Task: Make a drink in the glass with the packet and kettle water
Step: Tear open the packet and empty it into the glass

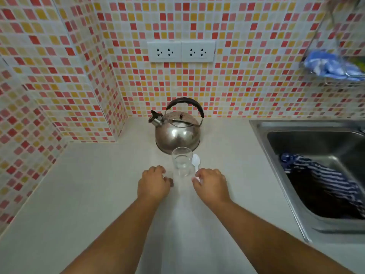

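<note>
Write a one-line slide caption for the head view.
Both hands rest beside an empty glass, spoon and kettle behind.

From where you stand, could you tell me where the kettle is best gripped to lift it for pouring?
Take the kettle by its black arched handle, coming from above with the right hand. The handle stands upright over the lid, clear of the hot-looking steel body, and the spout points left, toward the side away from that hand.

Domestic kitchen: mosaic-tiled wall [246, 80], twin sockets [181, 51] at upper centre, pale worktop [88, 194], steel sink [308, 175] at right, stovetop kettle [177, 133] at centre.
</note>
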